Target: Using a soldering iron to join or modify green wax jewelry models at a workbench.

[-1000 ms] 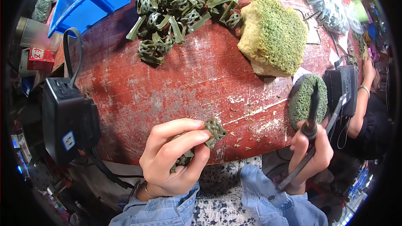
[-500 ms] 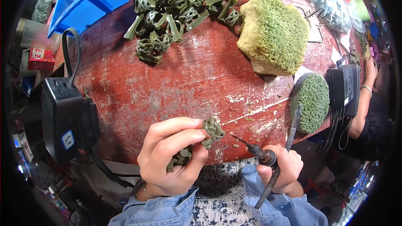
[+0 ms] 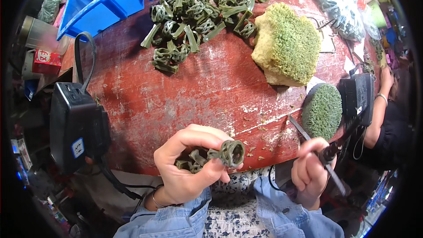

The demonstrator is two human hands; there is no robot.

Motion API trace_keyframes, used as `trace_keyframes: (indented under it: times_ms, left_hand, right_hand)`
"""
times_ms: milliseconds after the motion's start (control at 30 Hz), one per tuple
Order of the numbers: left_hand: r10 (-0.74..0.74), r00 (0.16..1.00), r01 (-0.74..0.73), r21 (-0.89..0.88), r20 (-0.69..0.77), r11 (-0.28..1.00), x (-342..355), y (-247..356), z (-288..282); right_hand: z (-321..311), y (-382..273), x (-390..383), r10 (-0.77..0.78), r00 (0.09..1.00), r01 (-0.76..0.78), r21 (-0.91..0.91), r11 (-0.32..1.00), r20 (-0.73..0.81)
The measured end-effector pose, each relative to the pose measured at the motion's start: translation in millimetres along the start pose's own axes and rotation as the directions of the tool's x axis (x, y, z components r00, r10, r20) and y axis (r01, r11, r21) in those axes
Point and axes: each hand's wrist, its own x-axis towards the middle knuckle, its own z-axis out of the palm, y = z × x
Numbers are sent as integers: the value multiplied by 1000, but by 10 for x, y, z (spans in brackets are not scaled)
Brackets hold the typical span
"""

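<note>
One ring (image 3: 226, 154) near table edge (image 3: 262, 165), hands (image 3: 189, 169) (image 3: 308, 172) apart

2 bare hands in blue denim sleeves meet at the near edge of a scuffed red table (image 3: 207, 88). The left hand (image 3: 189, 169) pinches a green lattice ring (image 3: 232, 153), with more green pieces (image 3: 196, 158) in its palm. The right hand (image 3: 310, 172) grips 2 tools: a flat metal strip (image 3: 337, 181) and a dark-handled tool (image 3: 328, 153). Near it lies an oval green sponge (image 3: 323, 111); beyond, a larger yellow-green sponge (image 3: 288, 46) beside a heap of green lattice pieces (image 3: 191, 13). A blue tray (image 3: 90, 14) sits far left.
</note>
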Motion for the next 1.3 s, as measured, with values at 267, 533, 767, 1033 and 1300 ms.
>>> trace_keyframes:
  times_ms: [267, 533, 767, 1033, 1300]
  left_hand:
    - [-152, 988, 144, -166, -34, 976, 42, 58, 227]
    - [-197, 969, 231, -264, 148, 936, -14, 31, 193]
    - [-119, 980, 160, -276, 157, 948, -70, -6, 256]
    - [-110, 980, 154, -280, 167, 947, -142, 18, 273]
    - [-179, 965, 238, -348, 194, 907, -219, 111, 319]
  right_hand:
    - [143, 137, 21, -260, 963, 247, -158, 956, -74]
    - [521, 17, -2, -266, 944, 300, -170, 939, 195]
    - [478, 178, -13, -437, 874, 460, -77, 884, 212]
    - [515, 222, -66, -477, 868, 488, -62, 870, 140]
    - [529, 179, -218, -569, 819, 574, -118, 810, 77]
